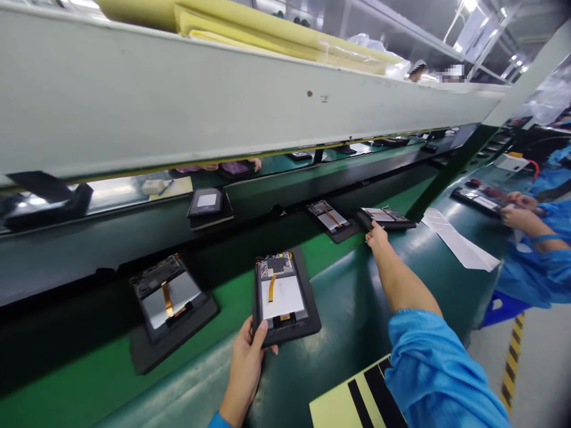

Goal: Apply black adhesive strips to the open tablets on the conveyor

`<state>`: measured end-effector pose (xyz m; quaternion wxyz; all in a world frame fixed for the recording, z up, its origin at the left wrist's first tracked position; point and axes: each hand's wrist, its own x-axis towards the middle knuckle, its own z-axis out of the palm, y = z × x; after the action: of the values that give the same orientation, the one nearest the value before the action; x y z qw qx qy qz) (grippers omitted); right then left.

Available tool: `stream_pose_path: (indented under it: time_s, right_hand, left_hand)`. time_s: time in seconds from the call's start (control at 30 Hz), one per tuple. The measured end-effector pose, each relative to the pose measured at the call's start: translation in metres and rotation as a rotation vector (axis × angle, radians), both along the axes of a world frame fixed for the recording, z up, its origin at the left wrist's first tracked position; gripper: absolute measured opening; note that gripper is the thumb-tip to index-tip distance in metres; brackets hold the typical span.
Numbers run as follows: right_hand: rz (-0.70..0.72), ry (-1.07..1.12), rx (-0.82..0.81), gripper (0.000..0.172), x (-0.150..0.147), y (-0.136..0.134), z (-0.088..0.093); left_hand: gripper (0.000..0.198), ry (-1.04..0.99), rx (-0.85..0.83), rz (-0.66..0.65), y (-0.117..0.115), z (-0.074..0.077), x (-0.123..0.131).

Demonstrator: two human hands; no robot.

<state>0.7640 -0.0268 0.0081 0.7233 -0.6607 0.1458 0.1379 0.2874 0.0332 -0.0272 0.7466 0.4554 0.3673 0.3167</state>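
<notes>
Holding open tablet (284,297) in left hand (247,362); right hand (377,235) touching far tablet (387,217).

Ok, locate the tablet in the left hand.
Head view, lower centre: the opened tablet, its near corner in the left hand, lies at the edge of the green belt, right of a second tablet.

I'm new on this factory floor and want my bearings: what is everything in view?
held tablet: one, black, opened, near edge of belt
far tablet: one, black, opened, further along the belt on the right
other tablets: at least three, black, left and behind
belt: one, green, across the middle
paper strip: one, white, right of far tablet
yellow sheets: a stack, yellow, top shelf
striped card: one, yellow and black, bottom edge
co-worker: one, blue sleeves, right edge
left hand: one, bare, holding held tablet's near corner
right hand: one, blue sleeve, touching far tablet
</notes>
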Motion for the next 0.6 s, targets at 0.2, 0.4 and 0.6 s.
stream_pose_path:
  time_s: [0.2,0.4,0.6]
  right_hand:
    - [0.059,-0.09,0.007,0.038,-0.022,-0.026,-0.002]
    - [0.243,-0.202,0.006,0.037,-0.057,-0.071,0.003]
    - [0.604,-0.22,-0.059,0.061,-0.089,-0.09,0.014]
  left_hand:
    - [0.054,-0.018,-0.014,0.016,-0.001,0.0,0.0]
    - [0.055,-0.068,-0.066,0.043,-0.002,0.007,0.003]
    - [0.054,-0.087,-0.151,0.162,-0.01,0.01,-0.009]
